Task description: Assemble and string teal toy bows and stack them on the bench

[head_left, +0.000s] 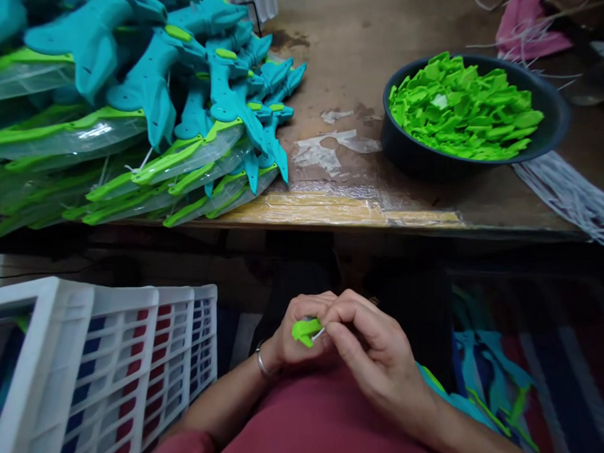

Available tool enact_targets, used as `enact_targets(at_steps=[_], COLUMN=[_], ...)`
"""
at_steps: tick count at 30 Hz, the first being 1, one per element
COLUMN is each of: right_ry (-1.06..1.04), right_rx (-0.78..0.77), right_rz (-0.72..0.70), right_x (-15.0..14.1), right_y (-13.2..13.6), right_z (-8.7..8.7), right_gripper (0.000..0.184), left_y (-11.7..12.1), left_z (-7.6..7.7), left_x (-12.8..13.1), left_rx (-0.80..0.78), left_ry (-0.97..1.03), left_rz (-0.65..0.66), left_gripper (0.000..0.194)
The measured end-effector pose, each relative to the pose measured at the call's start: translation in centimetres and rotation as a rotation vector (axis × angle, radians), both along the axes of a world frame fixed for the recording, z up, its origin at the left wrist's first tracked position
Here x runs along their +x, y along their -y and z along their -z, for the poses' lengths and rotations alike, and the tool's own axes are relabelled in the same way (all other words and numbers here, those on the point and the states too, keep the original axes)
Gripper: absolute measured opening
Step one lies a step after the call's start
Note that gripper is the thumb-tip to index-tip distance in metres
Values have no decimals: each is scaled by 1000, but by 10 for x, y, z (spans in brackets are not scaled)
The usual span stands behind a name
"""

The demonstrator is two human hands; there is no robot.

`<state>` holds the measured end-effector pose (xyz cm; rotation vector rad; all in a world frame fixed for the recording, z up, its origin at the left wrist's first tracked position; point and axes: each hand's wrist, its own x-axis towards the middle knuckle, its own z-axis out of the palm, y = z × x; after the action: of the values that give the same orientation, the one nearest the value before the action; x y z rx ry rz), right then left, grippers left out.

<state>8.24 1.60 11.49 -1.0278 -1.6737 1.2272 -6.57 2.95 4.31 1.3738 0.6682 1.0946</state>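
Observation:
Over my lap, below the table edge, both hands meet. My left hand (297, 333), a metal bangle on its wrist, is closed around a small bright green plastic piece (305, 331). My right hand (372, 347) lies partly over the left, fingers curled, pinching something thin and pale at the green piece; I cannot make out what it is. A teal and green toy part (442, 390) shows under my right forearm.
A dark bowl (409, 152) full of green plastic pieces (461, 106) stands on the worn wooden table (349, 44). A heap of teal and green toy swords (142, 120) covers the table's left. White strings (576, 198) hang off the right edge. A white crate (88, 369) stands at my left.

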Motion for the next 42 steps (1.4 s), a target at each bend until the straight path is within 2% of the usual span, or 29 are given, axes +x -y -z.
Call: enact_targets(at_steps=[4,10,16,21,28,31,36,42], right_ry=[12,48,118,151,143,174,186,256], right_rx=[36,104,194,179,200,235,354,466], right_rz=[16,15,-15,14,-83,-127,-88,-26], right_x=[0,-2,-3,-3,-3,-2,0,4], right_y=[0,-1,-1,-2,-5,-6,-6,-6], right_z=[-1,-3,-2,-1,0,1,2,10], right_gripper=[18,18,16,18,14,14,19,23], left_y=[1,3,1,0,2,2,4,10], left_z=[-2,6,2,2,3,3,5,4], left_x=[0,-2,-1,0,-6,-7,-5,3], left_rx=[-88,-75,-43,-95,-72,-92,-242,-264], left_ry=[-137,-126,-67,-109,-79,-78,-35,-3], left_rz=[32,36,38,33,42,41,2,-97], left_gripper=[65,61,55,60,48,51,46,35])
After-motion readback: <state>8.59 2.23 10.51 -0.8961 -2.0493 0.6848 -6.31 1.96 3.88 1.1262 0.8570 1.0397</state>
